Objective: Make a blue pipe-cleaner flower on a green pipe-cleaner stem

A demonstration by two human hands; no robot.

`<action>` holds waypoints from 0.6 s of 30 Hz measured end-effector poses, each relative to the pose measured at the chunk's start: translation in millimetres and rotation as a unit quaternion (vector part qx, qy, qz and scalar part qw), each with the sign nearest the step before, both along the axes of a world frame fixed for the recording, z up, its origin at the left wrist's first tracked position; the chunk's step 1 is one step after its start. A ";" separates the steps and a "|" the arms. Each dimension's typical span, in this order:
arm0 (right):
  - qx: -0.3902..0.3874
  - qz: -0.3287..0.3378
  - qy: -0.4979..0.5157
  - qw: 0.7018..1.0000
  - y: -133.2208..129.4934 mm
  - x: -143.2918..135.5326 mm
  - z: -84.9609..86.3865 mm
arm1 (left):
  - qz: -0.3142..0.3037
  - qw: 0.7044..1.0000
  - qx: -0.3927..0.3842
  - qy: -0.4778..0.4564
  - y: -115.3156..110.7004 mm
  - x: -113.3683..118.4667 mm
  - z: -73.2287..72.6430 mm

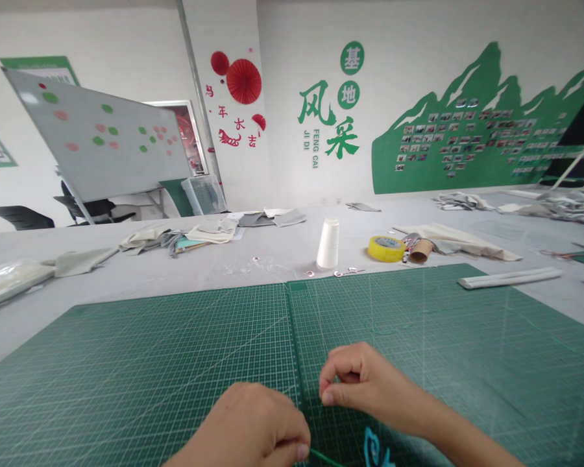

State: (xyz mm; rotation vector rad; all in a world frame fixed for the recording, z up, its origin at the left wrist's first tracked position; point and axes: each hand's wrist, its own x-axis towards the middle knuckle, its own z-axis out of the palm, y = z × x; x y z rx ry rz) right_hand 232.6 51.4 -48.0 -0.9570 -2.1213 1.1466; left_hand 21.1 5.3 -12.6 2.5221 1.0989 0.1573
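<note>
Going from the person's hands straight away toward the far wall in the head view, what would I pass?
Left hand and right hand, pinching a thin green thread → green gridded cutting mat → small metal rings → white cone-shaped thread spool → folded grey fabric pieces → white wall with green lettering.

Near edge, low in the head view: left hand [253, 425] closed, pinching a thin green cord [327, 458] between thumb and finger. Just right of it, right hand [357, 383] with fingertips pressed together; anything held there too fine to tell. Under both, dark green gridded cutting mats [175, 363] on a grey table [126, 272]. Further away, a white cone of thread [328, 243], then a yellow tape roll [386, 248] to its right. Far left, a tilted whiteboard [97, 133].
</note>
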 end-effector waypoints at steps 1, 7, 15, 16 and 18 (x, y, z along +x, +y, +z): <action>0.019 -0.006 -0.015 1.000 -1.5 -0.5 3.5 | 0.001 1.000 0.011 0.015 -0.5 0.5 0.5; 0.168 -0.058 -0.060 0.982 -15.7 -5.9 13.2 | 0.014 0.995 0.071 0.075 -2.7 2.5 5.2; 0.389 -0.081 -0.051 0.916 -39.0 -13.6 10.8 | 0.079 0.987 0.108 0.086 -2.9 -0.7 -0.3; 0.409 -0.081 -0.055 0.907 -40.3 -14.8 9.4 | 0.090 0.986 0.118 0.076 -2.9 -1.8 -1.9; 0.441 -0.078 -0.067 0.892 -41.6 -17.0 5.6 | 0.115 0.983 0.134 0.053 -2.6 -3.7 -4.8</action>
